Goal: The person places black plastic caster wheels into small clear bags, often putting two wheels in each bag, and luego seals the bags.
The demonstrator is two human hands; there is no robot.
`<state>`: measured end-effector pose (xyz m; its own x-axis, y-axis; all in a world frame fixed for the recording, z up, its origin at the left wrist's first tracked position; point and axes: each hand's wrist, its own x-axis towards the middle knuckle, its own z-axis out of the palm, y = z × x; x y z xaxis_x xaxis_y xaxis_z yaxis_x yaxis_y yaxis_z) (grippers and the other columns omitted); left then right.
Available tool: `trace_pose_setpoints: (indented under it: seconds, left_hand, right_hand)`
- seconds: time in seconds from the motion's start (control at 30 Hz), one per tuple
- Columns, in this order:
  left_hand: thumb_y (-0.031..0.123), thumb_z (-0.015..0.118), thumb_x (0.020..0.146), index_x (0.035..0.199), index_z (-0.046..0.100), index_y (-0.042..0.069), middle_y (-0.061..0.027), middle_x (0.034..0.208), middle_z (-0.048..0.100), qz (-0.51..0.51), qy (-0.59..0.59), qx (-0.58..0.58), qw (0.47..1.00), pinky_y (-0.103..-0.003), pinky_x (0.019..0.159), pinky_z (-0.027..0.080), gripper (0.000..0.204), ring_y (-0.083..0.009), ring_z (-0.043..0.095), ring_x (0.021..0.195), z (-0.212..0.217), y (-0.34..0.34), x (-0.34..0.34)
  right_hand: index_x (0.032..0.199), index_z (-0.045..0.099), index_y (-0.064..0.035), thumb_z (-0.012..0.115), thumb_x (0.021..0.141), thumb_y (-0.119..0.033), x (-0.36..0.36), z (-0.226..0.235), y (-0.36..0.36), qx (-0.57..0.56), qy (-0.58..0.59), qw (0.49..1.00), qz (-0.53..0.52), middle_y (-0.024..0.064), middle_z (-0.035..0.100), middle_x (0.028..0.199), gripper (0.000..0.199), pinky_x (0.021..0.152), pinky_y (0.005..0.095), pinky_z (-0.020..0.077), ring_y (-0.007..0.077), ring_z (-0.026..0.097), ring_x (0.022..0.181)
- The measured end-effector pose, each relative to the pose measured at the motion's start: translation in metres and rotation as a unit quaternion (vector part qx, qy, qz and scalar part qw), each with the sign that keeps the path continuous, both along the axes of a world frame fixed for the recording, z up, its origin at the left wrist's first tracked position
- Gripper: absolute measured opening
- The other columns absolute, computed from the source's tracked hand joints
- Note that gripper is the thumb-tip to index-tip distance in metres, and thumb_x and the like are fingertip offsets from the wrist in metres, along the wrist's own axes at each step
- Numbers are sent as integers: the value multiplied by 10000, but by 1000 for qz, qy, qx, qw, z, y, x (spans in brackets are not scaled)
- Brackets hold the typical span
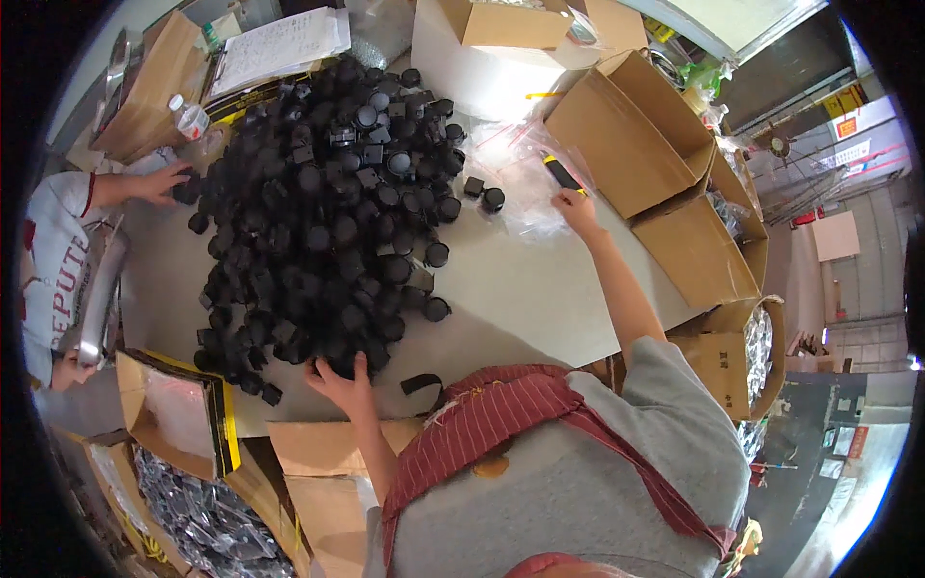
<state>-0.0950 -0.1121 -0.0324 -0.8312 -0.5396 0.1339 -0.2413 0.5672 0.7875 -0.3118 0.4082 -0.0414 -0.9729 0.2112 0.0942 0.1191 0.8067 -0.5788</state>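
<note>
A large heap of small black plastic parts (328, 212), some round-capped and some square, covers the left half of the table. My left hand (339, 383) reaches in at the near edge of the heap, thumb and fingers spread against the parts. Over clear plastic bags (520, 183) on the right, my right hand (578, 210) is closed; what its fingers pinch is too small to make out. A black and yellow utility knife (561, 173) lies on the bags, right beside those fingers. Two loose black parts (492, 199) sit between heap and bags.
Open cardboard boxes (626, 135) line the right side. Another carton (173, 409) stands at the near left, above a box of shiny dark pieces (207, 511). A co-worker's hand (166, 183) touches the heap's left side, near a bottle (189, 118). Written papers (279, 48) lie behind.
</note>
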Motion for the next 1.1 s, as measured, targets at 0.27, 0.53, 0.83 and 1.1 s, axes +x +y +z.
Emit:
trace_pose_setpoints:
  seconds: [0.27,0.53,0.83,1.1]
  left_hand:
    - [308,744,824,1280,562,74,-228,1432,425,99,-94,-343,929,-516,1083,347,544,-432,392,1328,38,-11,27]
    - [130,687,875,1284,568,76,-157,1435,459,7,65,-182,981,-441,1098,356,430,-358,411,1346,127,66,12]
    - [100,702,843,1315,509,28,-195,1369,502,-239,94,64,964,-425,1060,393,515,-373,437,1312,85,156,-15]
    - [108,681,860,1161,618,89,-150,1281,584,-366,8,52,929,-390,947,481,308,-305,584,1163,49,159,-19]
  right_hand:
    - [783,678,2,682,859,-151,13,29,20,-357,13,933,-28,6,623,717,171,632,253,436,102,548,657]
    - [828,638,-20,678,885,-94,35,54,-27,-499,159,849,-77,-6,580,766,101,670,243,409,93,516,727]
    - [973,618,-58,751,831,-246,44,9,-51,6,266,963,-49,132,613,989,271,835,490,466,330,572,935]
    - [859,706,-50,646,834,-235,22,-25,-2,-21,174,984,-28,151,700,820,196,712,406,538,331,677,765]
